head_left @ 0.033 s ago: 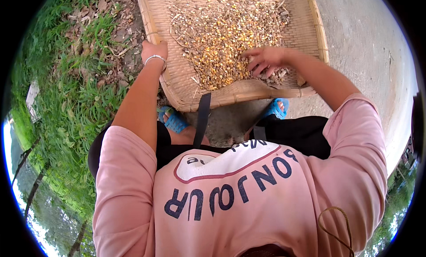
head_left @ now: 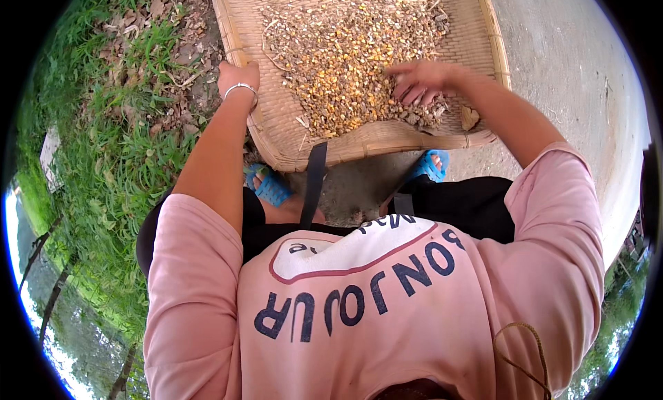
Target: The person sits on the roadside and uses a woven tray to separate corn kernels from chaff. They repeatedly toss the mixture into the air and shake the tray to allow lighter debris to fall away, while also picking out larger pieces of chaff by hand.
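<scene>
A wide woven bamboo winnowing tray lies in front of me, tilted a little in view. My left hand, with a bracelet at the wrist, is wrapped round its left rim. Yellow corn kernels mixed with brown and pale bits spread over the middle of the weave. Over the right side of this heap is my right hand, its fingers apart and pointing left, the index stretched out. Nothing shows in its grasp, though the fingertips' undersides are hidden. A dry brown leaf or husk sits by the tray's near right corner.
Grass and dry leaves cover the ground at the left. Pale concrete lies to the right. My feet in blue sandals are just below the tray's near edge, where a dark strap hangs.
My right hand has shifted slightly to the right over the corn, uncovering more of the brown leaf near the corner. My left hand keeps its grip on the rim.
</scene>
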{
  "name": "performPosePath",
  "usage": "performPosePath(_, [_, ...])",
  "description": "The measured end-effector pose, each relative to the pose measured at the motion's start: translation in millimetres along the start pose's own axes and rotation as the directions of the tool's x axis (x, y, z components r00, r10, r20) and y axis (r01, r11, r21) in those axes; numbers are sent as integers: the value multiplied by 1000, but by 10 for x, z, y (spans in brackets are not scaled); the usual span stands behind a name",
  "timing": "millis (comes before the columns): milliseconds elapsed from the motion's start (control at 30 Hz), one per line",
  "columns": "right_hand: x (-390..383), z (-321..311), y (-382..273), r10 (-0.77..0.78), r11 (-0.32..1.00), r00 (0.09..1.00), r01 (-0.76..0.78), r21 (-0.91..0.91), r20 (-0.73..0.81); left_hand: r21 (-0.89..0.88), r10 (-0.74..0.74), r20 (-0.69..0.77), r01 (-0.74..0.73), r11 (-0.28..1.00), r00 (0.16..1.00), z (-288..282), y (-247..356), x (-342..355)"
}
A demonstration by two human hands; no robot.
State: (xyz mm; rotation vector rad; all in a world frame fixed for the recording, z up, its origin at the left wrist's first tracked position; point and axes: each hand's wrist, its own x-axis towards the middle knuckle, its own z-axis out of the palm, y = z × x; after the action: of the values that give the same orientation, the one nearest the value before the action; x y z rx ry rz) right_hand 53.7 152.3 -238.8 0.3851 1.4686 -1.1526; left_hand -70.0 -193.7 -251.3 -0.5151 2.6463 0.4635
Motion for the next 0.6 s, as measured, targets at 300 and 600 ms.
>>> performPosePath(300, [-564, -384, 36, 7, 971, 965, -69, -231, -260, 103, -9, -35, 12, 995, 999, -22, 79, -5])
performPosePath(600, [-78, -226, 305, 60, 447, 980, -194, -873, -188, 85, -10, -41, 14, 996, 999, 2, 92, -21])
